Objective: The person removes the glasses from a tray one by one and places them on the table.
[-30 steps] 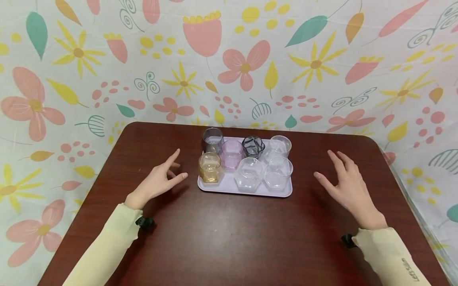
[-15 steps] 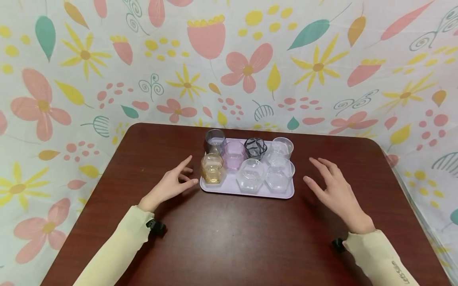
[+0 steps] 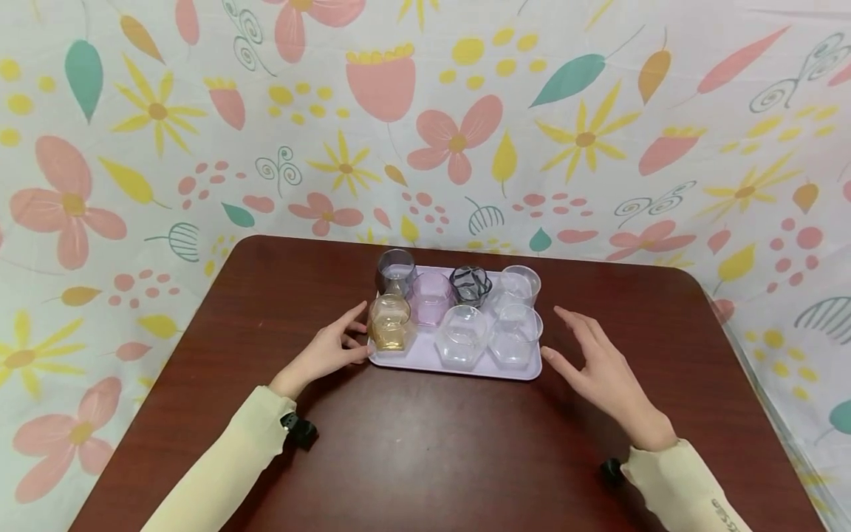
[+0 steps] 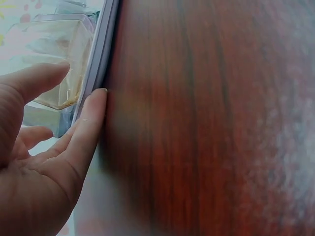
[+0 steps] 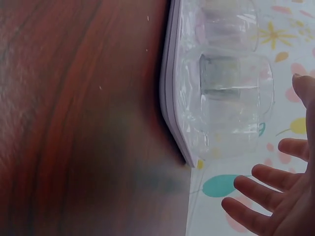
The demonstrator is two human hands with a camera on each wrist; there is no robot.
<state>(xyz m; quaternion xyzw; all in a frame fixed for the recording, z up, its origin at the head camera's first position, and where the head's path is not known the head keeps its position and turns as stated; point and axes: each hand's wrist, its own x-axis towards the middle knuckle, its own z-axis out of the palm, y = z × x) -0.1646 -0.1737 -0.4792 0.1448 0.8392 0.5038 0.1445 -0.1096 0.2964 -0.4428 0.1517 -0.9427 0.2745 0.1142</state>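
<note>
A pale purple tray (image 3: 425, 357) bears several see-through cups in two rows. An amber cup (image 3: 390, 325) stands at its front left, with clear hexagonal cups (image 3: 463, 340) beside it. Behind are a smoky grey cup (image 3: 397, 270), a pink cup (image 3: 432, 299), a black-patterned cup (image 3: 470, 284) and a clear cup (image 3: 521, 285). My left hand (image 3: 323, 353) is at the tray's left end, fingers loosely bent and a fingertip right at the rim (image 4: 93, 64). To the right, my right hand (image 3: 608, 380) has spread fingers; its thumb tip comes close to the tray's right edge.
The tray sits toward the back of a dark red-brown wooden table (image 3: 425, 458). A white curtain (image 3: 585, 89) with flower prints hangs behind and beside the table. Black wrist straps show at both sleeves.
Both hands have moved inward toward the tray, the left from the left and the right from the right. The tray and cups keep their places on the table.
</note>
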